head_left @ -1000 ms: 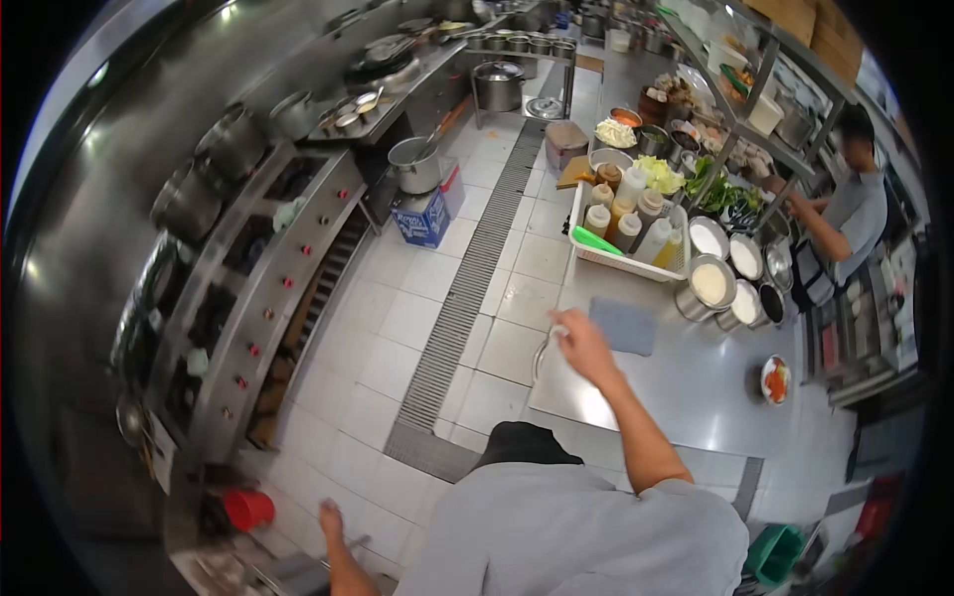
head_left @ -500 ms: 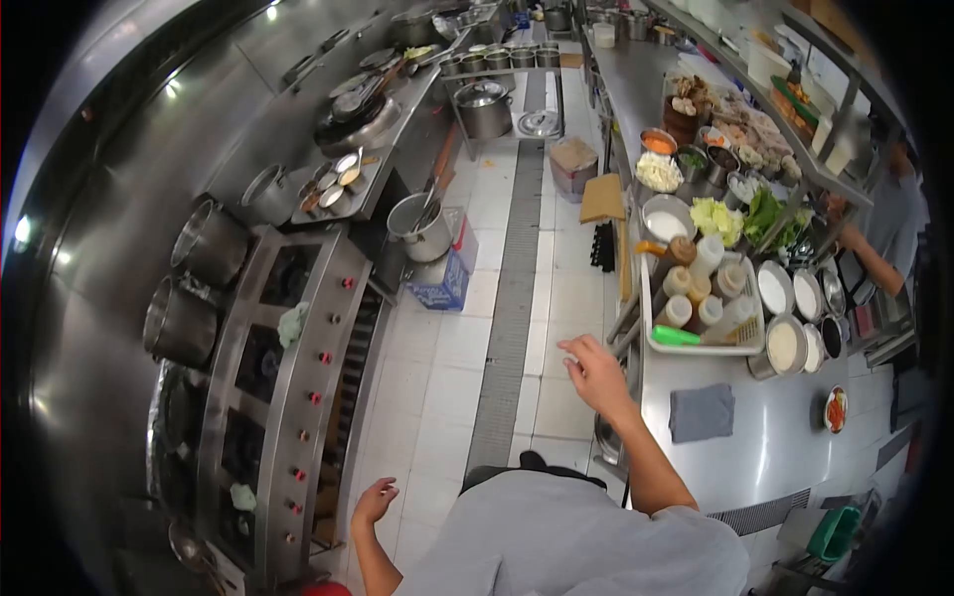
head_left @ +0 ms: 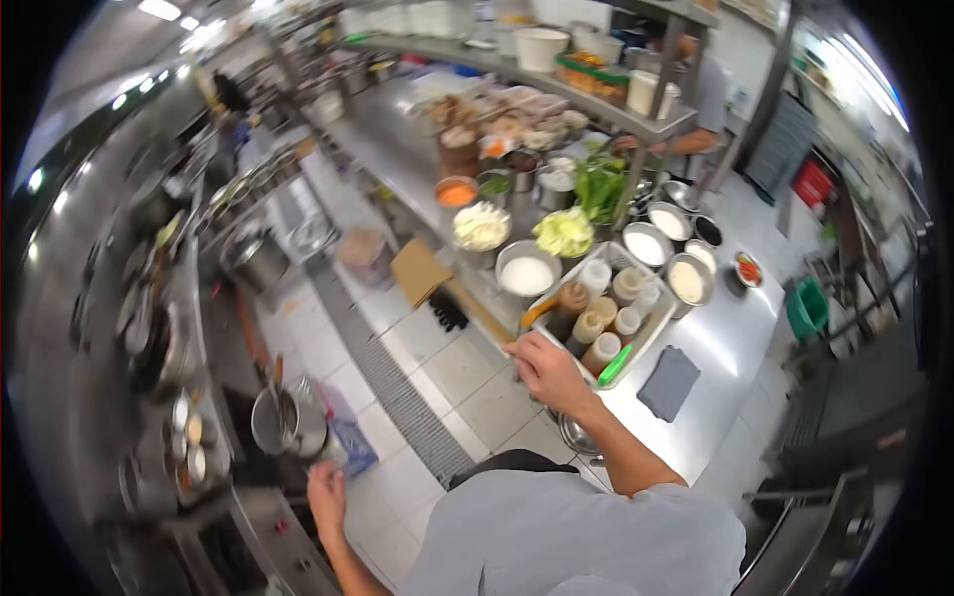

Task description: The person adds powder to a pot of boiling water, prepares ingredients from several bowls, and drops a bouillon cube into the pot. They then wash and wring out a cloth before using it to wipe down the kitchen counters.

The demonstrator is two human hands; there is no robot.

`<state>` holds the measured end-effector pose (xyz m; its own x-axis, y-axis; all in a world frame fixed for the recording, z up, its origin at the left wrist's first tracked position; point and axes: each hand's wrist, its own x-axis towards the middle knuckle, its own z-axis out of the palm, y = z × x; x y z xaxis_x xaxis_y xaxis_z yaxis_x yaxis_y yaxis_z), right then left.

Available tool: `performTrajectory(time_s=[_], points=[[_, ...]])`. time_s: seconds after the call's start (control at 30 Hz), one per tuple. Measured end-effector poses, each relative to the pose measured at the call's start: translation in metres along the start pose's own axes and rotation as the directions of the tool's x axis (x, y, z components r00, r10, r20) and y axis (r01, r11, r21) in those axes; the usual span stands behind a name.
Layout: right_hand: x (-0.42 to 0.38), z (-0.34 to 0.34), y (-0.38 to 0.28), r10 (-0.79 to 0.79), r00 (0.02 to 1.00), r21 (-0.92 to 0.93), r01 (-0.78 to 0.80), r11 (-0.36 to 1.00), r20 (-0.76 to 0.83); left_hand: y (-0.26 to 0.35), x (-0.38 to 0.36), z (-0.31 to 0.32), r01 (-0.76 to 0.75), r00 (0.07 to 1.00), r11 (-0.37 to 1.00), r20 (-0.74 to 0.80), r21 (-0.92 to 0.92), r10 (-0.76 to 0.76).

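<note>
My right hand (head_left: 549, 370) is at the near left corner of a white basket (head_left: 644, 355) of squeeze bottles, its fingers curled; whether they touch anything is unclear. A green-handled tool (head_left: 615, 366) lies along the basket's near side, and an orange handle (head_left: 538, 313) pokes out at its left. My left hand (head_left: 326, 494) hangs low over the floor, fingers slightly bent, beside a steel pot (head_left: 288, 422) with utensils in it. A folded grey cloth (head_left: 669, 383) lies on the steel counter right of the basket.
Bowls of shredded white food (head_left: 481, 227), lettuce (head_left: 563, 232) and white powder (head_left: 526, 275) stand behind the basket. A shelf (head_left: 477, 56) runs above the counter. Another person (head_left: 708, 94) stands across it. The stove (head_left: 263, 536) is at lower left, and a floor drain (head_left: 383, 363) crosses the tiles.
The view has turned right toward the counter. My right hand has come closer to the basket, and my left hand is now near the pot.
</note>
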<state>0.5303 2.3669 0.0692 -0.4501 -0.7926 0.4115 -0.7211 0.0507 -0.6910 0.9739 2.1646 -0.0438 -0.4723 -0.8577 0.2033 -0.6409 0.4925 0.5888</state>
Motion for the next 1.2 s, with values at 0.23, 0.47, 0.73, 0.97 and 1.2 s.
performTrajectory(time_s=[0.23,0.47,0.73,0.97,1.2], points=[[0.054,-0.017,0.007,0.154,0.945,-0.045,-0.174,0.984,-0.288,0.238,0.305,-0.022,-0.687,0.724,0.722,0.015,-0.076,0.69],[0.106,-0.051,0.051,0.203,0.841,-0.06,-0.269,0.961,-0.502,0.418,0.443,0.048,-0.938,0.308,0.294,-0.05,-0.182,0.95],[0.142,-0.089,0.076,0.174,0.678,-0.203,-0.438,0.875,-0.715,0.533,0.557,0.134,-0.97,-0.042,-0.064,-0.1,-0.234,0.994],[0.207,-0.108,0.061,0.089,0.668,-0.438,-0.576,0.691,-0.739,0.622,0.636,0.227,-0.936,-0.136,-0.232,-0.336,-0.265,0.932],[0.312,-0.111,0.074,0.034,0.696,-0.532,-0.579,0.618,-0.717,0.691,0.639,0.289,-0.926,-0.277,-0.365,-0.477,-0.101,0.834]])
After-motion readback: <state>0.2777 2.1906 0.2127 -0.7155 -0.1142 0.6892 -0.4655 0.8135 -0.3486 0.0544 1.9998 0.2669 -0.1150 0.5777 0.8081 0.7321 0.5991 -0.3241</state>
